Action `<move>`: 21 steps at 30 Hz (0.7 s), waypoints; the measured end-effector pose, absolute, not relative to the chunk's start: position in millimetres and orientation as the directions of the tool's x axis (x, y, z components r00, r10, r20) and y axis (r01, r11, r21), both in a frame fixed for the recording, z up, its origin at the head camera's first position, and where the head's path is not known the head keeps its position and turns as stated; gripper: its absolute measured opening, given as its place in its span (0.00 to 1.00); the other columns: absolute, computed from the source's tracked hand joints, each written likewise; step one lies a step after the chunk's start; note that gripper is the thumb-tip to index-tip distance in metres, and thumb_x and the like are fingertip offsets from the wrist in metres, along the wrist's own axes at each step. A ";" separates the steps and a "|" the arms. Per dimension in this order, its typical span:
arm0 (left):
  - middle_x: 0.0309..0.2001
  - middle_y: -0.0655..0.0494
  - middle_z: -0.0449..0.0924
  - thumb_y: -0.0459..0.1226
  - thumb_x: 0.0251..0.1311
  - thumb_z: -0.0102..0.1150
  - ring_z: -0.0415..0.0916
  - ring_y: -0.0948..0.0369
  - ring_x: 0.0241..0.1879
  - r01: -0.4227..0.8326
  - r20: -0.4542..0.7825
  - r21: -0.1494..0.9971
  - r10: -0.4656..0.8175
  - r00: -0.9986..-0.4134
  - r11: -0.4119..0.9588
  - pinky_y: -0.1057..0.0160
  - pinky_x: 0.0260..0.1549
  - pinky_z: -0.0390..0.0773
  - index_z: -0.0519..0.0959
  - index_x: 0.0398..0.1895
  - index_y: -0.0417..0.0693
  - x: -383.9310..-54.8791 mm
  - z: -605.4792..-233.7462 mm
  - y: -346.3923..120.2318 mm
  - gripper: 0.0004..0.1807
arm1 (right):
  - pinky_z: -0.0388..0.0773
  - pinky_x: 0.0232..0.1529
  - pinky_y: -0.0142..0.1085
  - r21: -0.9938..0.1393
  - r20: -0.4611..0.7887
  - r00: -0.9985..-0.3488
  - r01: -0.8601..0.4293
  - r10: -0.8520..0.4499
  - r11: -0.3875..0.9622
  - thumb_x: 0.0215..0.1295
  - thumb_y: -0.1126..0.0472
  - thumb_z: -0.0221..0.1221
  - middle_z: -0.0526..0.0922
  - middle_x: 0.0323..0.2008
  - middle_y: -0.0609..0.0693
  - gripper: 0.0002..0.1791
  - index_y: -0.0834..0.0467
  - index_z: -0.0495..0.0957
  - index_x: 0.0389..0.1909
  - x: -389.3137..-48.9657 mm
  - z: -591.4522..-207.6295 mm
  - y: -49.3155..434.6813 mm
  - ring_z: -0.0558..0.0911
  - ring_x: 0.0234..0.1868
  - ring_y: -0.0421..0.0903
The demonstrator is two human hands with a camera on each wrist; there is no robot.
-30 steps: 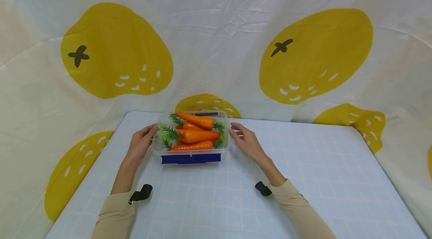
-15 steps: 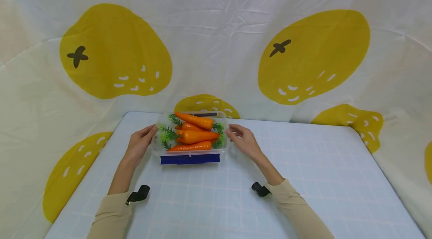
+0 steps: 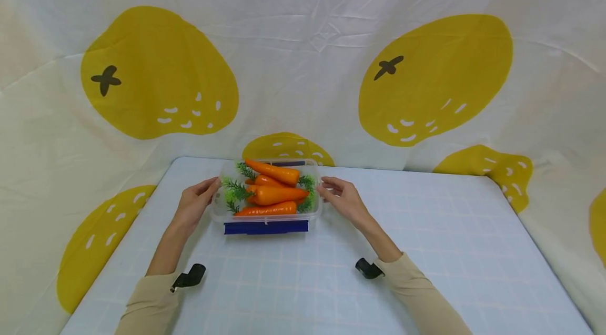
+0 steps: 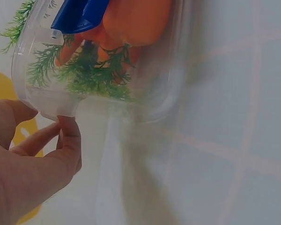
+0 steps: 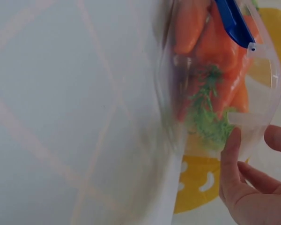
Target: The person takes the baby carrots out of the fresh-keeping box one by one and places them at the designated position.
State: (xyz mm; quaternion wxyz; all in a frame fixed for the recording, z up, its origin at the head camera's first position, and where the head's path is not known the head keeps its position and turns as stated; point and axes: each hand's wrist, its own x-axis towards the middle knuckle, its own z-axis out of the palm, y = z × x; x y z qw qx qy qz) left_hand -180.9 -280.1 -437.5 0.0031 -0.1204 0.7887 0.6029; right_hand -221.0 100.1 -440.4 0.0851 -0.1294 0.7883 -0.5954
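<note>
A clear plastic food container (image 3: 266, 219) with blue latches stands near the back edge of the table, holding several orange carrots (image 3: 274, 194) with green leafy tops. At its left end my left hand (image 3: 193, 205) pinches the rim between thumb and fingers; the left wrist view shows those fingertips (image 4: 68, 125) under the rim's end tab. On the opposite end, my right hand (image 3: 346, 201) holds the rim likewise, its thumb (image 5: 275, 136) outside and a finger beneath. Whether the container's base touches the table cannot be made out.
The table (image 3: 426, 251) has a pale blue checked cover. Behind it hangs a white curtain (image 3: 293, 61) printed with large yellow fruit. Black cameras sit at both wrists, the left one (image 3: 191, 275) and the right one (image 3: 368, 268).
My right hand has closed in on the container's right end and now holds its rim. The container has shifted slightly toward me. My left hand keeps its grip.
</note>
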 end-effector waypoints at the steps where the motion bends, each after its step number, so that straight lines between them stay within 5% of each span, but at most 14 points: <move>1: 0.72 0.43 0.68 0.56 0.74 0.53 0.69 0.68 0.54 -0.192 -0.149 0.949 -0.182 -0.972 0.249 0.72 0.52 0.72 0.67 0.76 0.40 -180.5 -437.7 -279.9 0.38 | 0.79 0.56 0.58 -0.961 0.014 -0.952 -0.097 -0.306 0.260 0.75 0.60 0.61 0.80 0.57 0.69 0.29 0.74 0.69 0.68 -217.1 -434.6 100.4 0.84 0.51 0.62; 21: 0.67 0.45 0.72 0.56 0.74 0.54 0.69 0.65 0.51 -0.198 -0.161 0.941 -0.151 -0.975 0.276 0.69 0.51 0.74 0.68 0.75 0.42 -170.8 -438.4 -265.1 0.37 | 0.84 0.51 0.42 -0.954 0.001 -0.968 -0.076 -0.250 0.291 0.73 0.55 0.64 0.84 0.55 0.62 0.29 0.67 0.74 0.68 -197.6 -443.9 121.0 0.86 0.46 0.51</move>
